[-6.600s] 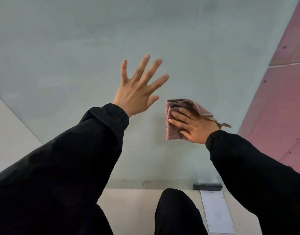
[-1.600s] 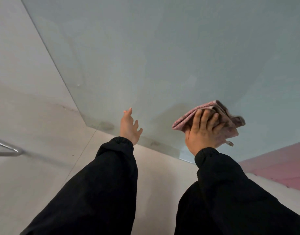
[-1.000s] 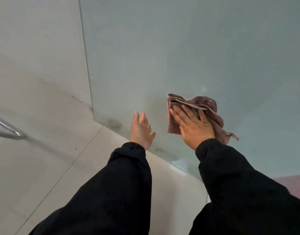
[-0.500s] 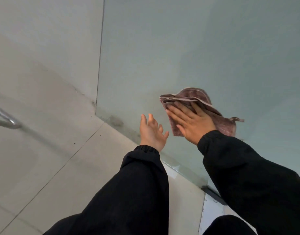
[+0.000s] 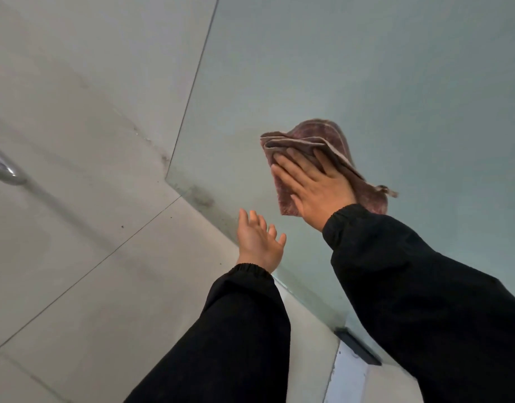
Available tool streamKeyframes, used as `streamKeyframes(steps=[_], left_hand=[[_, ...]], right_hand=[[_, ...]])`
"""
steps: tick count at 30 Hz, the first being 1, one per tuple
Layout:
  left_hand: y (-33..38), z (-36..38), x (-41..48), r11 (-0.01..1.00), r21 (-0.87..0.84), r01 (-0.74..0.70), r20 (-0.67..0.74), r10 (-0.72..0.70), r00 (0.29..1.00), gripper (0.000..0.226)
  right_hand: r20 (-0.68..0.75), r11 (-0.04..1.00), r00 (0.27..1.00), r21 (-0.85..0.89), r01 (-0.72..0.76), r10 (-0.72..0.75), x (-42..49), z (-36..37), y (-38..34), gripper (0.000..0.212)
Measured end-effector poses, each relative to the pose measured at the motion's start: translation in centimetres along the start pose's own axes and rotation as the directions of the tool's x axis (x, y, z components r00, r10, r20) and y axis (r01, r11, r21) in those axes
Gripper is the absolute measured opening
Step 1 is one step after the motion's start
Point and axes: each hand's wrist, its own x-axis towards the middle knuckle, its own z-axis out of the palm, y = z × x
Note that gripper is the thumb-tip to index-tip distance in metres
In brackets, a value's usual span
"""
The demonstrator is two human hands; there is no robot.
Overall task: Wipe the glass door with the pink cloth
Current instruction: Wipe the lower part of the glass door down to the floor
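Note:
A frosted, pale green glass door (image 5: 366,68) fills the upper right of the head view. My right hand (image 5: 314,186) lies flat, fingers straight, and presses a folded pink cloth (image 5: 314,135) against the lower part of the glass. The cloth's small loop tag (image 5: 388,191) sticks out to the right. My left hand (image 5: 259,242) hovers below and left of the cloth with relaxed, spread fingers near the door's bottom edge, holding nothing. Both arms wear black sleeves.
The door's left edge (image 5: 189,97) meets a pale tiled wall (image 5: 76,82). Grime marks the door's bottom left corner (image 5: 198,196). A chrome rail (image 5: 3,170) juts from the left. A dark bottom fitting (image 5: 358,347) sits on the light tiled floor (image 5: 105,315).
The view has swung right. My right hand has kept the cloth pressed flat on the glass, sliding it slightly up and right. My left hand has stayed open just below it.

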Motion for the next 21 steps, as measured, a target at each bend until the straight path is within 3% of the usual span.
streamKeyframes(steps=[9, 12, 19, 21], left_hand=[[-0.1, 1.3, 0.6, 0.993, 0.072, 0.089, 0.061, -0.093, 0.994, 0.074], [0.3, 1.5, 0.9, 0.992, 0.07, 0.104, 0.092, -0.11, 0.99, 0.076], [-1.1, 1.1, 2.6, 0.994, 0.067, 0.086, 0.075, -0.091, 0.993, 0.07], [-2.0, 1.3, 3.4, 0.991, 0.111, 0.073, 0.079, -0.082, 0.993, 0.084]], right_hand=[[-0.071, 0.998, 0.996, -0.044, 0.044, -0.047, -1.9, 0.4, 2.0, 0.068], [-0.103, 0.992, 0.992, -0.109, 0.065, -0.076, 1.8, -0.5, 2.5, 0.066], [-0.093, 0.992, 0.99, -0.073, 0.103, -0.11, 12.9, -2.3, 3.2, 0.069], [-0.098, 0.991, 0.986, -0.019, 0.132, -0.133, 14.9, -2.6, 3.2, 0.069]])
